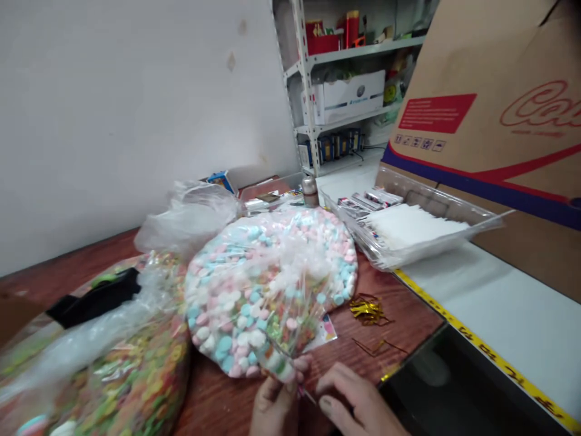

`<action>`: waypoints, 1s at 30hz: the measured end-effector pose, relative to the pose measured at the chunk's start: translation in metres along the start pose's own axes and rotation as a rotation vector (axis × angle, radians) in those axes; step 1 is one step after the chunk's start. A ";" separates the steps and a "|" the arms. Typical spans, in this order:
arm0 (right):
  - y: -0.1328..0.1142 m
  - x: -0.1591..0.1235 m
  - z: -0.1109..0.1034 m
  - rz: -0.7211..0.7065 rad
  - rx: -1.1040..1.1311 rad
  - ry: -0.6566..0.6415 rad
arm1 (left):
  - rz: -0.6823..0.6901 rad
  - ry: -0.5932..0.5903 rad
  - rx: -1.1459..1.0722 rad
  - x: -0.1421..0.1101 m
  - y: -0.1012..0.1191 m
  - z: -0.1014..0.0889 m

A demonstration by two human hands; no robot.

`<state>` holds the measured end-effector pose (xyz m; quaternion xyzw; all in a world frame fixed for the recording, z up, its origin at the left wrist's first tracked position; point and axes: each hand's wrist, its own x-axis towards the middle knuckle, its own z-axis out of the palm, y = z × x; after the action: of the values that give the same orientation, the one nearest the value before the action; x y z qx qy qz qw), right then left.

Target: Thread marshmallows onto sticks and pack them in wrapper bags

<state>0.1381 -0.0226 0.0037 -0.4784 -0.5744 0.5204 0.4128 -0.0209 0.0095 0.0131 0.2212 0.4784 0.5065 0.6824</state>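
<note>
At the bottom edge my left hand (pixel 275 402) is closed around the gathered neck of a small clear cone bag (pixel 284 330) filled with pastel and coloured sweets. My right hand (pixel 358 402) is right beside it, fingers curled and pinching at the same neck, where a thin twist tie seems to sit. Behind the small bag lies a big clear bag of pink, blue and white marshmallows (pixel 272 272). To its left is a large bag of multicoloured ring cereal (pixel 131 369).
Gold twist ties (pixel 367 310) lie on the wooden table (pixel 399 330). A clear plastic tray (pixel 408 236) with white sheets sits at right, a big cardboard box (pixel 499 121) behind it. A black item (pixel 97 297) rests on the cereal bag. Metal shelving (pixel 340 85) stands at the back.
</note>
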 end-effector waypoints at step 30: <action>0.003 -0.005 -0.050 -0.167 -0.569 0.548 | 0.727 -0.017 1.135 0.007 0.006 0.011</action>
<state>0.1883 -0.0171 0.0072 -0.6462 -0.6010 0.1583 0.4429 -0.0135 0.0201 0.0197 0.6964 0.5601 0.3725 0.2502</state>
